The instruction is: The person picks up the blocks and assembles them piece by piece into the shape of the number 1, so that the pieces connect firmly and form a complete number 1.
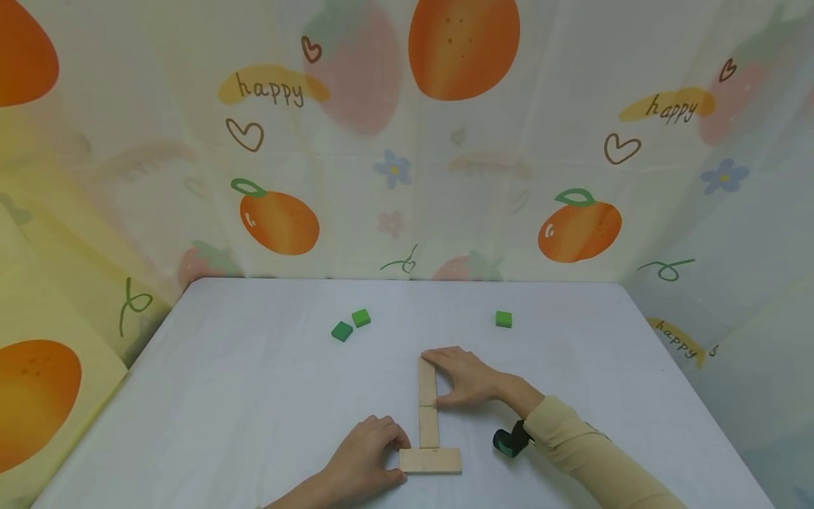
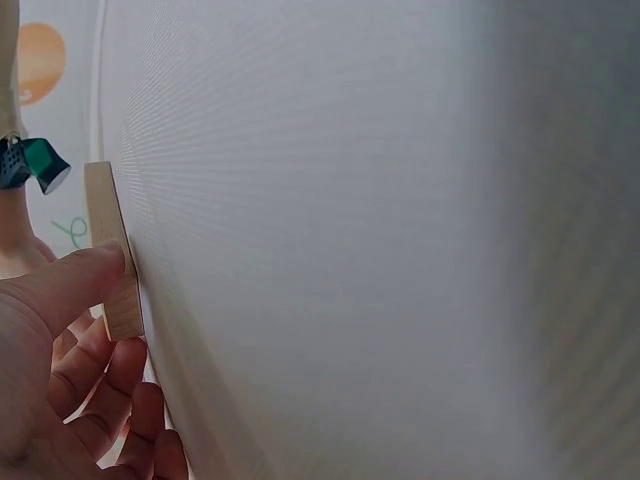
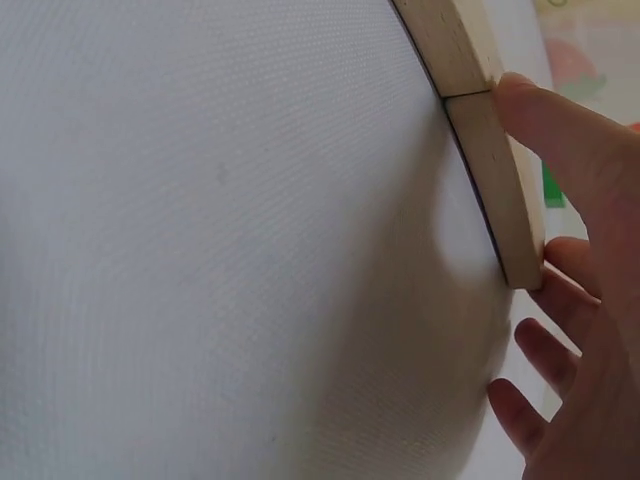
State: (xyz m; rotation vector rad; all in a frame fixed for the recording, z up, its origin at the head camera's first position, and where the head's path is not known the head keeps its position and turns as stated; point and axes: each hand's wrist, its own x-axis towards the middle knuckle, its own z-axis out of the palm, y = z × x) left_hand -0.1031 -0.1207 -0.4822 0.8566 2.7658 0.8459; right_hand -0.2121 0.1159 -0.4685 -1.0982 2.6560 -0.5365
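Three flat wooden blocks lie on the white table, forming an upside-down T in the head view. Crosswise at the near end is one block point(image 1: 429, 461); my left hand point(image 1: 364, 456) pinches its left end, thumb point(image 2: 95, 275) on the near side and fingers at the far corner. Two more blocks run away from it end to end, a middle block point(image 1: 429, 428) and a far block point(image 1: 427, 382). My right hand point(image 1: 470, 378) holds the far block, index finger at its far end and thumb point(image 3: 560, 130) beside the seam between the two.
Toward the back left lie a dark green cube point(image 1: 342, 331) and a lighter green cube point(image 1: 361, 318). Another green cube point(image 1: 504, 319) sits at the back right. A dark wrist camera point(image 1: 511, 440) hangs under the right sleeve. Behind the table point(image 1: 254, 396) hangs a fruit-print cloth point(image 1: 470, 212).
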